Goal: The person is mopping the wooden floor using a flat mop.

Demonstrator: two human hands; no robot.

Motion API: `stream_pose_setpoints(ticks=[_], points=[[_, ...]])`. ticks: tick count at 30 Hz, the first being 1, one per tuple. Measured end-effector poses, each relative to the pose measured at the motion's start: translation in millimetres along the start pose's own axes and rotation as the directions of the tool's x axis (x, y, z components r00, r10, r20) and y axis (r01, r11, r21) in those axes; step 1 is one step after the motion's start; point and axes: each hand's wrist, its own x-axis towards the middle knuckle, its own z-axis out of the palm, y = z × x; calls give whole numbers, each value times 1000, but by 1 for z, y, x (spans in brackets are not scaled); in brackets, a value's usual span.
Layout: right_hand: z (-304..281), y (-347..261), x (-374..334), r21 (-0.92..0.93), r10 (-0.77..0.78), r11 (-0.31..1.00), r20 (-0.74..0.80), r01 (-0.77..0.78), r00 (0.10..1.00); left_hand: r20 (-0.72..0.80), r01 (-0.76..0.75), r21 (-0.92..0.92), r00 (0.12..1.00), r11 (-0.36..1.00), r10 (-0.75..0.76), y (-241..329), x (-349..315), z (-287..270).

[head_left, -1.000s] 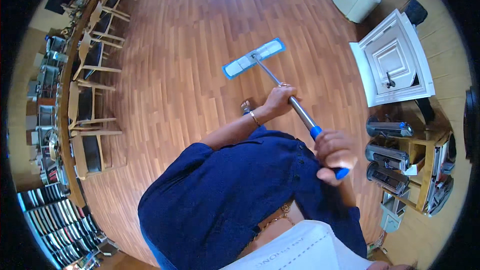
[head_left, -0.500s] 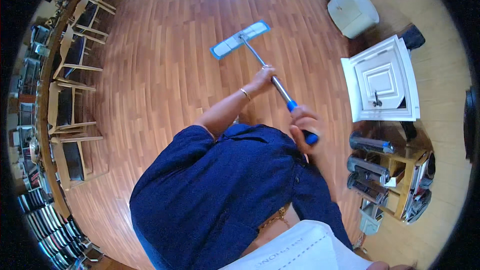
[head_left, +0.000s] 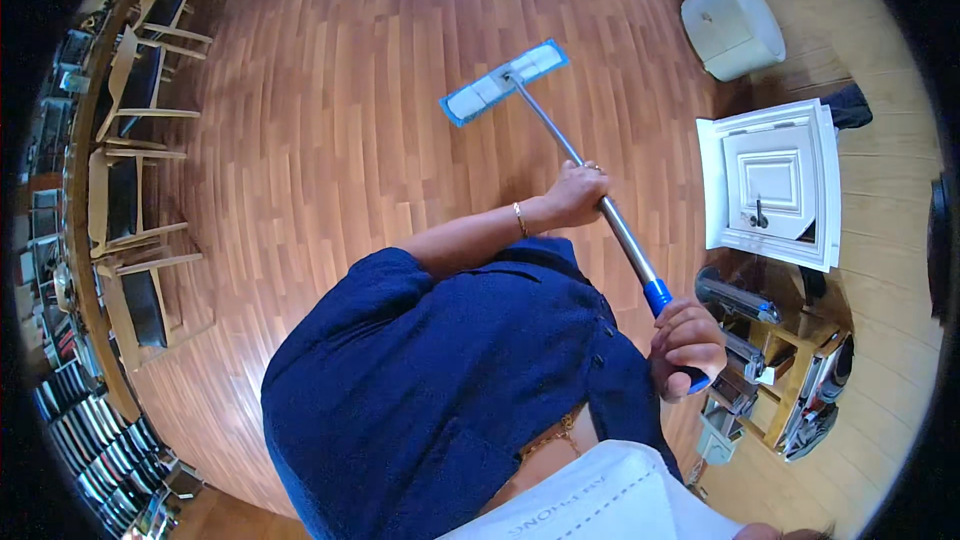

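Head view showed both hands clamped on one flat mop (head_left: 548, 122), set apart from each other along its pole. Nearest, the right hand (head_left: 690, 340) was wrapped round the smooth blue grip (head_left: 657, 296), whose rounded end poked out below the fingers. Farther along, the left hand (head_left: 578, 195) was closed round the bare, shiny metal tube, a thin gold-coloured bracelet (head_left: 520, 220) at its wrist. Compared with half a second before, both hands had shifted toward the person's right and closer to the body, and more tube showed between them. The pole's long axis ran forward and leftward from the right hand, past the left, to the mop head (head_left: 480, 95). That head, a long narrow rectangle with a pale top and a blue fabric-like border, lay on the glossy wood-plank floor (head_left: 350, 140) beyond the left hand, crosswise to the pole, its right end farther forward than its left. Right of the right hand stood a wooden rack (head_left: 800, 385); beyond that, a white panelled cabinet (head_left: 772, 180). Well left of the left hand, wooden chairs (head_left: 122, 195) with dark seats stood in a row.
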Motion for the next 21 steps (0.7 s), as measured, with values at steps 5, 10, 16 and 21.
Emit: stream_pose_setpoints(ticks=[5, 10, 16, 21], points=[[-1, 31, 17, 30, 16, 999, 7, -17, 1000, 67, 82, 1, 994, 997, -82, -27, 24, -4], [-1, 81, 41, 16, 82, 996, 91, -83, 993, 31, 89, -18, 996, 996, -88, -79, 62, -14], [2, 143, 77, 10, 118, 993, 95, -119, 989, 0, 107, -8, 994, 994, -107, -135, 109, -37], [-42, 132, 147, 72, 142, 984, 257, -166, 956, -117, 23, 9, 993, 1000, -21, -107, 148, -53]])
